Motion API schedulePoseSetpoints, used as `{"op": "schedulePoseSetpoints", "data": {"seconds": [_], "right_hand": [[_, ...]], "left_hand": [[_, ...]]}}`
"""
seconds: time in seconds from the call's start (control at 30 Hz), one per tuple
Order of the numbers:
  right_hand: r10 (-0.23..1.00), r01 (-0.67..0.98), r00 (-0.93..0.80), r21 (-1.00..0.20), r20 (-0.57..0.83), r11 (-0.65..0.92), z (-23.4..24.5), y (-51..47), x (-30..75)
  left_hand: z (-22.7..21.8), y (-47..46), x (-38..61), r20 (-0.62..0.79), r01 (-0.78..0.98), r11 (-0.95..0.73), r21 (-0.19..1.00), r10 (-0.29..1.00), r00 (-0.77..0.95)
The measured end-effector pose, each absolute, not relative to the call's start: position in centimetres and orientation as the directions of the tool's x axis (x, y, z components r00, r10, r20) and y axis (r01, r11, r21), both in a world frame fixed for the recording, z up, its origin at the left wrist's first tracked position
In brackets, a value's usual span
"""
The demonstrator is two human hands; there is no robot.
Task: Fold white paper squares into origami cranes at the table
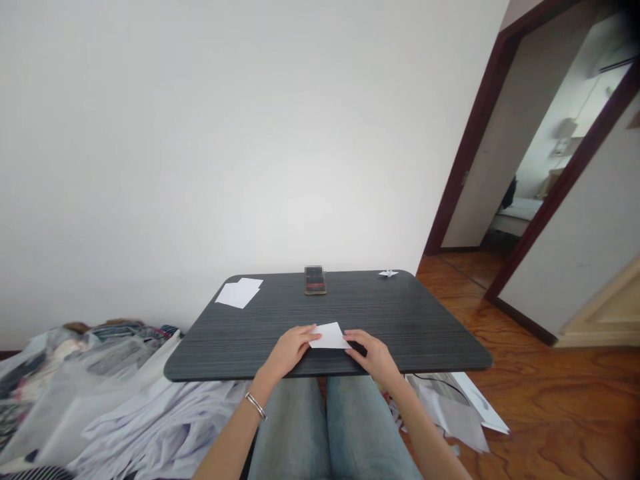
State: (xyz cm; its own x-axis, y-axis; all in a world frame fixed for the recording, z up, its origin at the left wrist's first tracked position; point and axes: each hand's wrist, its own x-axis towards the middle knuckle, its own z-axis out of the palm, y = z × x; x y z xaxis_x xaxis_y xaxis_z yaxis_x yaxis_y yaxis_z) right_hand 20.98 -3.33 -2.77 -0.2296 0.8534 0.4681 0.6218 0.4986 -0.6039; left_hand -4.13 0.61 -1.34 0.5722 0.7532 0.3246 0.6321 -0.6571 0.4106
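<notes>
Your left hand (294, 350) and right hand (373, 355) rest on a white paper (330, 337) at 12 o'clock on the dark table (425, 333), fingers pressed together at its two ends. One paper crane (388, 273), apparently finished, sits at 1 o'clock; loose sheets (238, 293), apparently still unfolded, lie at 11 o'clock.

**White paper sheet (330, 337) lying flat at the near edge**

The sheet rests on the dark wood-grain surface (400, 320), a slanted, pointed white shape. The fingers of the left hand (290, 350) lie over its left end, and the right hand (370, 357) touches its right corner.
</notes>
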Motion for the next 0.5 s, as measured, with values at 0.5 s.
{"op": "schedulePoseSetpoints", "data": {"seconds": [0.5], "right_hand": [[0.958,0.053,-0.144,-0.965,0.247,0.256,-3.3,0.9,19.2]], "left_hand": [[-0.9,0.4,-3.3,0.456,0.651,-0.629,0.424,0.77,0.447]]}}
